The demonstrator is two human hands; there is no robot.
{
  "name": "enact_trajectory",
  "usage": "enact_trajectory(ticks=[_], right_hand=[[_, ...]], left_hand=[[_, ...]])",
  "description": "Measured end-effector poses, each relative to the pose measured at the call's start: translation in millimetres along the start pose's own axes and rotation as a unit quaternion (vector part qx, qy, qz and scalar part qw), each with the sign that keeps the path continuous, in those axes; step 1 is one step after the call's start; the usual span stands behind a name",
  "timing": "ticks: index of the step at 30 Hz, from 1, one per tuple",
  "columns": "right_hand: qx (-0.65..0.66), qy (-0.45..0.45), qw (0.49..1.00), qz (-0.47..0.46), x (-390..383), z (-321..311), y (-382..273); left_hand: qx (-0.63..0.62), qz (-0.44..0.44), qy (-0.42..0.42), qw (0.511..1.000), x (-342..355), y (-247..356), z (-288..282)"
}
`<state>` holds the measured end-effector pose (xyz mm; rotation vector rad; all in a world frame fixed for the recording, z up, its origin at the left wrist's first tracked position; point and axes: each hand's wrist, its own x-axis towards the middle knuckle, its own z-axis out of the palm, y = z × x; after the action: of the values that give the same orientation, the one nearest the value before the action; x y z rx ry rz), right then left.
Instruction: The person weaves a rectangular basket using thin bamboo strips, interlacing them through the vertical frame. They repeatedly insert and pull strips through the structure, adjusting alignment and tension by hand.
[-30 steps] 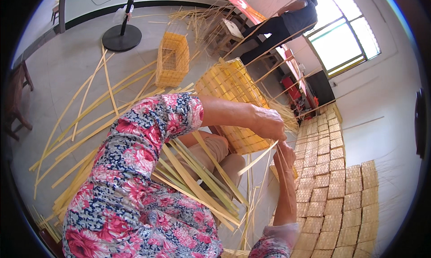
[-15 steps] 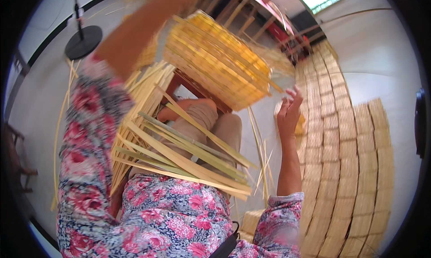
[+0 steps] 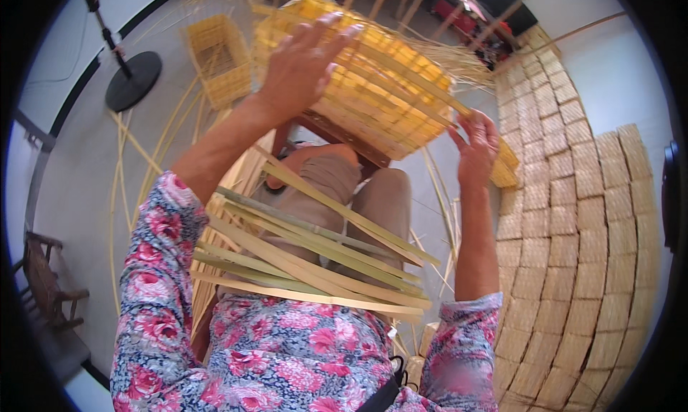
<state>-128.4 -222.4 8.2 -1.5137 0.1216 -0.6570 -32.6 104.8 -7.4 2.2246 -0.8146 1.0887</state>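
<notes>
A yellow woven bamboo basket [image 3: 394, 89] lies on a wooden stand [image 3: 333, 132] in front of me, with long strips projecting from it. My left hand [image 3: 294, 71] lies over its near side, fingers extended along a strip. My right hand [image 3: 474, 145] is at the basket's right end, finger and thumb closed on a strip [image 3: 421, 83]. Loose pale and green bamboo strips [image 3: 337, 268] lie across my lap, above my trousered legs [image 3: 380, 197].
A smaller basket [image 3: 231, 81] sits on the floor at upper left, near a black round-based pole [image 3: 132, 81] and scattered strips. A wooden chair [image 3: 46, 276] is at far left. Rows of woven pieces [image 3: 588, 254] cover the right side, beside a white wall.
My hands, together at the right corner earlier, have parted: the left moved onto the basket's middle, the right to the strip's end. The view has tilted down, and the other person is out of sight.
</notes>
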Motion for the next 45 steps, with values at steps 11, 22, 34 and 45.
enact_trajectory(ticks=[11, 22, 34, 45], right_hand=[[0.008, 0.027, 1.000, -0.002, -8, -4, 19], [-0.041, -0.001, 0.999, -0.011, 4, -19, 27], [0.004, -0.042, 0.999, -0.012, -6, -13, 22], [0.046, 0.021, 0.999, 0.004, -10, -5, 13]], left_hand=[[-0.013, -0.037, 0.029, 0.999, -25, -7, 32], [-0.026, -0.012, 0.069, 0.997, -26, -11, 33], [-0.028, -0.013, 0.046, 0.998, -19, -14, 36], [-0.107, -0.220, 0.183, 0.952, -17, -95, -14]])
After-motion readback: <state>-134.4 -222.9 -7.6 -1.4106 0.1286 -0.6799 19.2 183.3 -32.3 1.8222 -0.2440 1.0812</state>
